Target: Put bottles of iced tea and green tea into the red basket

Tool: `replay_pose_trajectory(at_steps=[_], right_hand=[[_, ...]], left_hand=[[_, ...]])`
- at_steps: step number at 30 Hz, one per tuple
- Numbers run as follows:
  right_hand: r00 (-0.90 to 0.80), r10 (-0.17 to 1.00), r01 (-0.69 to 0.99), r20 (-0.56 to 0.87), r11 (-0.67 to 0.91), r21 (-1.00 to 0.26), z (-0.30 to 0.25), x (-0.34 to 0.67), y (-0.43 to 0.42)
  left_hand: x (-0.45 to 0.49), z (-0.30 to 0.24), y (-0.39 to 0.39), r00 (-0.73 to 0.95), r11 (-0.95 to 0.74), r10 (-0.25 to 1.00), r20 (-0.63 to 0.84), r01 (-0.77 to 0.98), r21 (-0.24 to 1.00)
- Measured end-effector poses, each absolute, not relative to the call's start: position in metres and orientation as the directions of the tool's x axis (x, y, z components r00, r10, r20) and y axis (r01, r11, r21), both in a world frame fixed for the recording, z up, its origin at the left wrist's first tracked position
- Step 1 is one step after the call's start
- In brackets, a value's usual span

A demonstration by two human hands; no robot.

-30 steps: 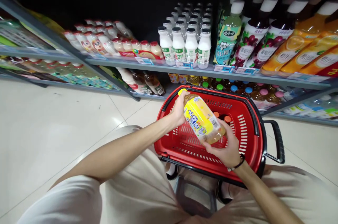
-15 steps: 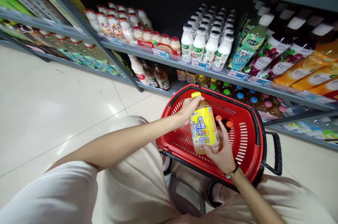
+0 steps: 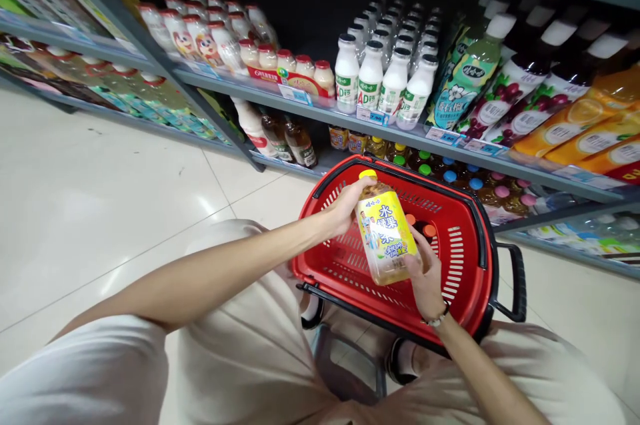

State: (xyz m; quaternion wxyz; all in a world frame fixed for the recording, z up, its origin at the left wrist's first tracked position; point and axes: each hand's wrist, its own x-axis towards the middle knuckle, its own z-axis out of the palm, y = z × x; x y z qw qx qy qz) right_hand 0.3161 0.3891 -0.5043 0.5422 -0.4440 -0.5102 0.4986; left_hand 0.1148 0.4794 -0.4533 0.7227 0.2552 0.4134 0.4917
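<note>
Over a red shopping basket (image 3: pixel 320 258) I hold a large tea bottle (image 3: pixel 387 235) with a yellow cap and a yellow label. My left hand (image 3: pixel 347 205) grips it near the neck. Around the lower right side of the bottle, the fingers of my right hand (image 3: pixel 426 278) are closed. The bottle is tilted, its label facing up at me. Inside the basket, partly covered by my right hand and the bottle, stand bottles with orange caps (image 3: pixel 429 231).
Ahead runs a grey shelf (image 3: pixel 305 101) with small white bottles (image 3: pixel 370 75), red-capped bottles (image 3: pixel 220 45) and juice bottles (image 3: pixel 530 85). Lower down are bottles with coloured caps (image 3: pixel 475 183). The basket's black handle (image 3: pixel 517 281) juts out right. Pale floor tiles (image 3: pixel 125 191) lie left.
The bottle has turned slightly in my hands, so its label shows from another side. My right hand has shifted a little up its right side. The whole view has moved slightly.
</note>
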Motion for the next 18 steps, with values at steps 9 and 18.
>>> replay_pose_trajectory(at_steps=[9, 18], right_hand=[[-0.062, 0.998, -0.218, -0.027, -0.040, -0.975, -0.492, 0.332, 0.394], [-0.166, 0.956, -0.287, -0.240, -0.280, -0.916, -0.487, 0.316, 0.381]], left_hand=[[0.128, -0.440, 0.477, 0.380, 0.507, 0.859, -0.344, -0.530, 0.679], [0.152, -0.436, 0.466, 0.238, 0.514, 0.857, -0.456, -0.431, 0.741]])
